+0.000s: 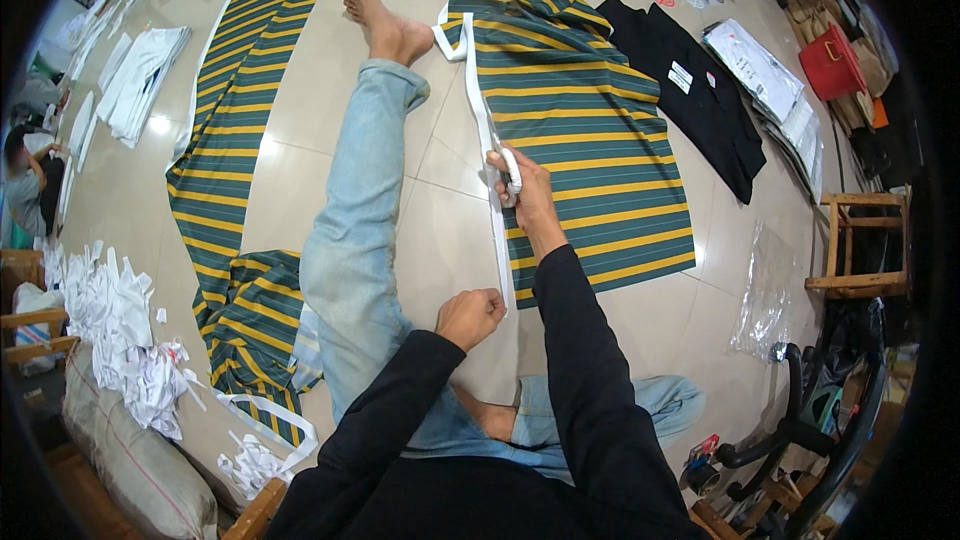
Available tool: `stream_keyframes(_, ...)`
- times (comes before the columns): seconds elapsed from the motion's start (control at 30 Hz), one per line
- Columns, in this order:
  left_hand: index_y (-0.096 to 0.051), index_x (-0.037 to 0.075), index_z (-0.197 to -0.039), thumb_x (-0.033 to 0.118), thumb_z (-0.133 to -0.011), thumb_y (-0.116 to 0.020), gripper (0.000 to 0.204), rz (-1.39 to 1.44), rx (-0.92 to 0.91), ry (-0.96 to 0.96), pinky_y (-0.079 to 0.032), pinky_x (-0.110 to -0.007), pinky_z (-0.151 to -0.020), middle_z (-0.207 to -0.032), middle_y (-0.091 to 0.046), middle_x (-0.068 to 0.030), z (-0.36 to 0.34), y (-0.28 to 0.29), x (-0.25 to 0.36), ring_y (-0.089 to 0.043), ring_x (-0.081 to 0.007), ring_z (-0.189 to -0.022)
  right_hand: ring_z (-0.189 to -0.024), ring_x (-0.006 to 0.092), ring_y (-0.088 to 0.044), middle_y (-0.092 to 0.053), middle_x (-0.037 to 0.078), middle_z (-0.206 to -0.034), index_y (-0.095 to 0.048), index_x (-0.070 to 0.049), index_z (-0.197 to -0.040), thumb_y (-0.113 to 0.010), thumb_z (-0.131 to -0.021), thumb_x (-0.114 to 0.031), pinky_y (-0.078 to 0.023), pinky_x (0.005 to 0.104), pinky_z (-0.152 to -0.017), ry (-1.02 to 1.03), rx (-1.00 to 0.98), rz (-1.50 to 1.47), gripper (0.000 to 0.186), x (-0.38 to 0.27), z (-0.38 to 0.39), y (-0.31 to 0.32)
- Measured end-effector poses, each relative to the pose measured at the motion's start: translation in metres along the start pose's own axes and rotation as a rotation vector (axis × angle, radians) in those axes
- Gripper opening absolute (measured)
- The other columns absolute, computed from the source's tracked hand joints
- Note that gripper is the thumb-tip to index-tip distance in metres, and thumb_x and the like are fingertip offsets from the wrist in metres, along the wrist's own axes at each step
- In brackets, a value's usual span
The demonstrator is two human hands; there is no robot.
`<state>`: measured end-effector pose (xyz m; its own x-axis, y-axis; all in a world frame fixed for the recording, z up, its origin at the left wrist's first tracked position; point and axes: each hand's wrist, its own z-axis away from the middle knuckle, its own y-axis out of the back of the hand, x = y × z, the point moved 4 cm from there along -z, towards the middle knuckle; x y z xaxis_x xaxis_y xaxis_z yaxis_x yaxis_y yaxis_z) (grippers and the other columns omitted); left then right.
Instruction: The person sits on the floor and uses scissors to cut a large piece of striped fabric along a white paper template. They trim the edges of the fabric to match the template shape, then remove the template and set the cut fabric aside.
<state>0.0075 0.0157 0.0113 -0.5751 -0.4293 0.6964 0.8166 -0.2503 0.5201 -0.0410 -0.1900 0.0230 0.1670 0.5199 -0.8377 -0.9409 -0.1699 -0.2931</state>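
A green and yellow striped fabric piece (590,160) lies spread on the floor, bunched at its top, with a long white strip (476,100) along its left edge. My right hand (525,185) is closed on white-handled scissors (512,168), whose blades lie along the strip. Lower down, my left hand (470,315) pinches the strip's near end. My jeans-clad left leg (355,210) stretches out left of that fabric. Another long striped length (225,160) lies farther left, crumpled at its near end with a loose white band beside it.
Black garments (690,100), packed papers (760,70) and a clear bag (760,290) lie to the right, near a wooden stool (865,240) and a red container (830,60). White scraps (110,320), a sack (130,450) and white stacks (145,80) line the left, where another person (30,180) sits.
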Motion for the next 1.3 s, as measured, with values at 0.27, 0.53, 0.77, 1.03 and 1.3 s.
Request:
stream_keyframes(0.27,-0.074,0.01,-0.094,0.029,-0.087,-0.067,0.021,0.031,0.01,-0.019,-0.053,-0.042,-0.071,-0.079,-0.073,-0.0099,0.002,-0.001,-0.001,-0.07,-0.0309,-0.077,-0.054,0.0067,-0.056,-0.065,0.001,-0.079,-0.061,-0.002,-0.136,-0.082,-0.084,-0.014,-0.038,0.0196,-0.043,-0.036,-0.035,0.017,0.057,0.003,-0.001,0.002)
stream_keyframes(0.53,-0.074,0.01,-0.092,0.028,-0.088,-0.066,0.02,-0.005,0.017,-0.041,-0.053,-0.043,-0.071,-0.081,-0.073,-0.0107,-0.001,-0.003,-0.001,-0.07,-0.0321,-0.077,-0.082,0.0216,-0.068,-0.065,0.013,-0.117,-0.057,-0.005,-0.14,-0.075,-0.085,-0.009,-0.054,0.0318,-0.068,0.533,0.209,0.666,0.057,-0.033,0.068,0.076)
stream_keyframes(0.77,-0.071,0.009,-0.085,0.024,-0.09,-0.061,0.018,-0.364,0.021,-0.318,-0.051,-0.047,-0.072,-0.08,-0.068,-0.0121,0.041,-0.004,-0.005,-0.067,-0.0336,-0.077,-0.126,0.0387,-0.052,-0.053,0.02,-0.138,-0.045,-0.008,-0.147,-0.067,-0.084,-0.004,-0.043,0.0444,-0.106,0.669,0.472,1.265,0.067,-0.022,0.111,0.198)
stream_keyframes(1.03,-0.061,0.009,-0.12,0.017,-0.085,-0.073,0.038,-0.28,-0.212,-0.452,-0.039,-0.048,-0.109,-0.131,-0.058,-0.0165,0.181,0.076,0.002,-0.054,-0.0358,-0.124,-0.116,0.0331,-0.063,-0.063,0.021,-0.123,-0.053,0.003,-0.136,-0.069,-0.09,-0.008,-0.049,0.0386,-0.097,0.347,0.813,1.169,0.05,0.019,0.297,0.262)
stream_keyframes(1.3,-0.05,0.003,-0.14,0.023,-0.09,-0.07,0.058,-0.238,0.45,-0.603,-0.035,-0.047,-0.114,-0.148,-0.045,-0.0259,0.005,0.098,0.047,-0.043,-0.0443,-0.136,-0.121,0.0338,-0.058,-0.058,0.018,-0.132,-0.05,-0.002,-0.139,-0.068,-0.09,-0.007,-0.047,0.0401,-0.1,0.725,0.494,1.005,0.053,-0.038,0.186,0.18)
